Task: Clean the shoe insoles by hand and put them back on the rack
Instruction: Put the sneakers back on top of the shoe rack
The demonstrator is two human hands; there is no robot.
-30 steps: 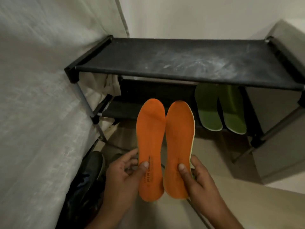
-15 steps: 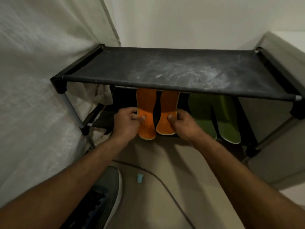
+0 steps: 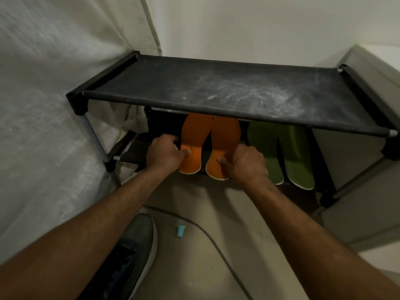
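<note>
Two orange insoles lie side by side on the lower shelf of a black shoe rack [image 3: 216, 113], toes hidden under the dusty top shelf. My left hand [image 3: 165, 151] pinches the heel of the left orange insole [image 3: 194, 137], thumb on top. The heel of the right orange insole [image 3: 225, 139] is pinched by my right hand [image 3: 246, 163], thumb on top too. Both heels stick out past the shelf's front edge. A pair of green insoles [image 3: 281, 148] lies on the same shelf to the right.
A grey sneaker [image 3: 134, 256] stands on the floor at the lower left, by a dark cable [image 3: 216, 245] and a small light blue object [image 3: 180, 231]. A pale fabric wall closes the left side; a beige cabinet [image 3: 357, 191] flanks the rack's right end.
Both hands carried the orange insoles from in front of me down and forward onto the lower shelf. Since half a second ago they sit slightly deeper under the top shelf.
</note>
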